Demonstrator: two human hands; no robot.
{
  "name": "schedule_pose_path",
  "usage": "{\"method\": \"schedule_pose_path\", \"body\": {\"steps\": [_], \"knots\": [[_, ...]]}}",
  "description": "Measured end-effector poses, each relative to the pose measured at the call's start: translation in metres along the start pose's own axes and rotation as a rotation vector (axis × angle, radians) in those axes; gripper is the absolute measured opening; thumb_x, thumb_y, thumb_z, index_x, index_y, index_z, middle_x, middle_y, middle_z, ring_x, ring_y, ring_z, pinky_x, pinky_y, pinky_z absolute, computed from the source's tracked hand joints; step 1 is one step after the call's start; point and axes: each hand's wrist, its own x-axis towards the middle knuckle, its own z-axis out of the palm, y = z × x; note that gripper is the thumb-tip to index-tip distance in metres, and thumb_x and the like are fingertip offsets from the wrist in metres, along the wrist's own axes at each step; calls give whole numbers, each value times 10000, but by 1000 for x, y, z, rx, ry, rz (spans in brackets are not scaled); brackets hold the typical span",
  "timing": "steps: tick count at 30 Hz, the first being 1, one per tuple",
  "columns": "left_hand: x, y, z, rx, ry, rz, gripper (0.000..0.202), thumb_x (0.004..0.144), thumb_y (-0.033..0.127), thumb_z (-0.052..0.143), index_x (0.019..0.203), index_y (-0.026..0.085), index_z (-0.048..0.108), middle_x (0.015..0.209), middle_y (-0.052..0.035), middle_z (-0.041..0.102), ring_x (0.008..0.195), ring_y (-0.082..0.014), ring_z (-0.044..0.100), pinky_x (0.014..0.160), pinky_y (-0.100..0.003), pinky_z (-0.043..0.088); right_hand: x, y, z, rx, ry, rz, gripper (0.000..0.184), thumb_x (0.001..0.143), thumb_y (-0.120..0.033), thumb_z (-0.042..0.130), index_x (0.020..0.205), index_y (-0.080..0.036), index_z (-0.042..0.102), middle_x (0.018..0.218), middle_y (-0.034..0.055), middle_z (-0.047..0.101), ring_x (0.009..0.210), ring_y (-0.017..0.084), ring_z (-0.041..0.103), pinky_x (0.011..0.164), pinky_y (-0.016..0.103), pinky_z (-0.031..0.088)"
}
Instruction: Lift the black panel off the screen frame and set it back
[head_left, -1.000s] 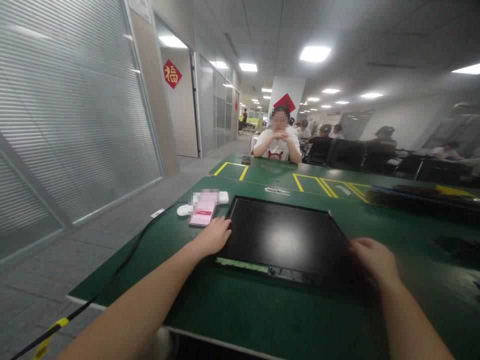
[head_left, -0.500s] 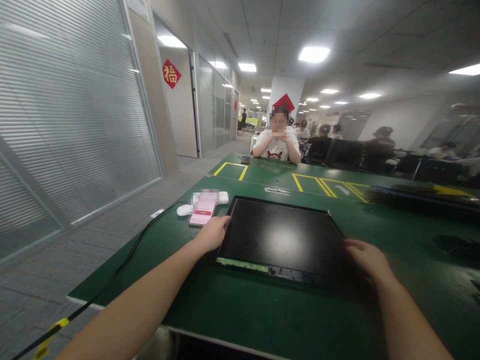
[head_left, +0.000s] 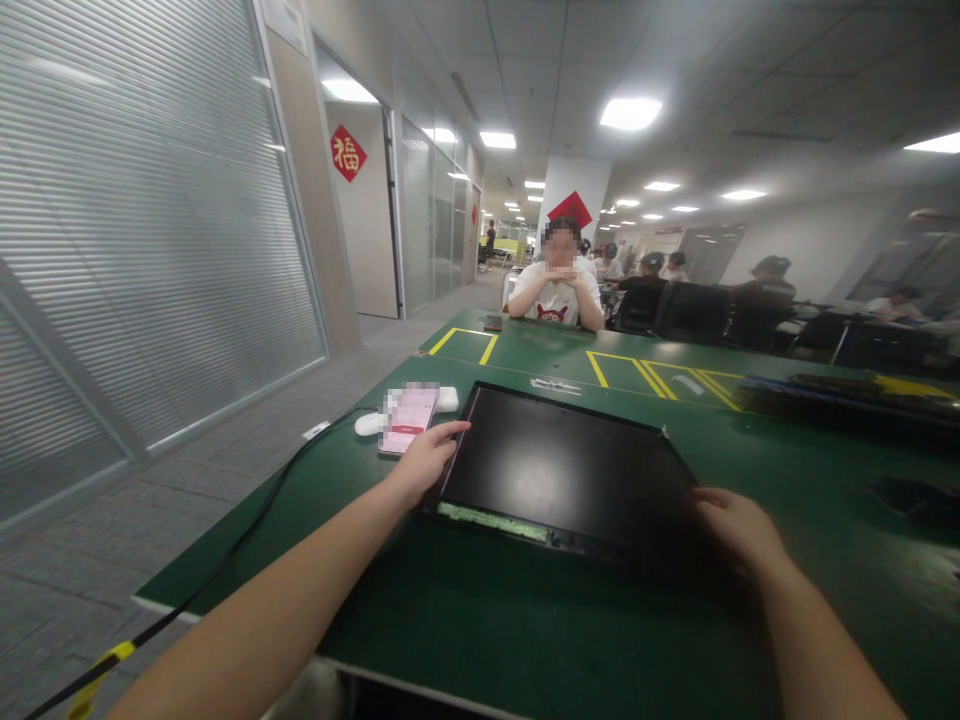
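Note:
A black LCD screen panel (head_left: 574, 470) lies in front of me, face up, with a thin dark frame and a green strip (head_left: 491, 522) along its near edge. My left hand (head_left: 431, 460) grips the panel's left side, the index finger stretched over the frame. On the opposite side, my right hand (head_left: 739, 520) holds the right edge, its thumb on top and the other fingers hidden beneath or behind. The panel's left side looks slightly raised, though its underside is hidden. Just beyond my left hand lies a phone (head_left: 409, 425) with a pink screen.
White objects (head_left: 445, 399) lie beside the phone on the green table (head_left: 600, 640). A black cable (head_left: 255, 520) runs over the left edge. Yellow tape (head_left: 619, 355) marks the far side. Dark stacked items (head_left: 840, 395) are at right. A person (head_left: 555, 285) sits opposite.
The panel's left side has come up a little and the panel is tilted slightly more. My left index finger now reaches over the frame. My right hand keeps its hold.

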Motion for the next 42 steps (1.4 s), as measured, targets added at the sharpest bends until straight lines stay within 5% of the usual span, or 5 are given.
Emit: {"method": "schedule_pose_path", "body": {"steps": [6,18,24,30,42], "knots": [[-5,11,10,-251,107,-132,490,845,45,565,1305,207,605,960,-41,767,600,-120,685,532,-211,544,1,0,0,-8,-9,7,341,711,-299,584,975,-205,781,940,99,755,851,268,700,713,357,541],[-6,11,12,-357,97,-226,679,769,-11,662,1398,197,513,988,-68,768,528,-144,687,569,-288,596,-1,-1,0,37,-13,30,371,673,-277,597,989,-223,783,886,92,751,807,259,699,674,340,541],[-6,4,9,-283,11,-171,428,767,172,772,1183,153,675,820,-69,772,613,-176,716,553,-252,565,-8,-9,-5,5,-38,48,393,713,-278,579,1048,-202,772,997,102,748,879,272,695,707,351,539],[-2,-1,6,-215,-17,-179,349,677,38,611,977,159,739,687,-29,745,552,-164,679,541,-258,542,-8,-11,-6,-27,-52,70,413,752,-279,551,1097,-183,756,1048,102,744,907,271,690,723,352,536],[-6,5,3,-94,-52,-89,373,608,310,790,955,175,767,953,-87,786,970,-299,704,839,-385,536,-7,-11,-4,-26,-18,49,386,720,-289,578,1038,-193,775,982,100,754,878,287,693,714,377,542]]}}
